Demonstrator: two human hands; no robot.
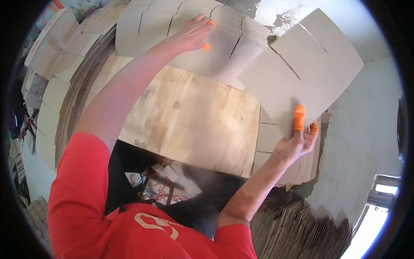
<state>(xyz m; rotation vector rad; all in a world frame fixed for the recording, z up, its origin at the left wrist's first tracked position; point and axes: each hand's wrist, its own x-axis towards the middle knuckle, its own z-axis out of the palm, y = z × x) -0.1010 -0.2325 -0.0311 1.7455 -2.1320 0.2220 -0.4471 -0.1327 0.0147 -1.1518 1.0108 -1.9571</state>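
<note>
My right hand (298, 140) pinches the near corner of a grey slotted cardboard sheet (321, 64), thumb on top and fingers beneath. The sheet is tilted up at the right and has two slits cut into it. At the back of the table, my left hand (196, 34) reaches over a stack of slotted cardboard sheets (220, 47). Its thumb and fingers are apart, and nothing shows between them. Orange rubber finger covers sit on digits of both hands. Whether the left fingertips press on the stack is hard to tell.
A wooden board (185, 116) forms the tabletop before me. Another stack of slotted sheets (267, 138) lies at its right edge, partly under the held sheet. More cardboard (82, 86) stands along the left. Brown cardboard pieces (302, 228) are packed low on the right, beside the wall (362, 125).
</note>
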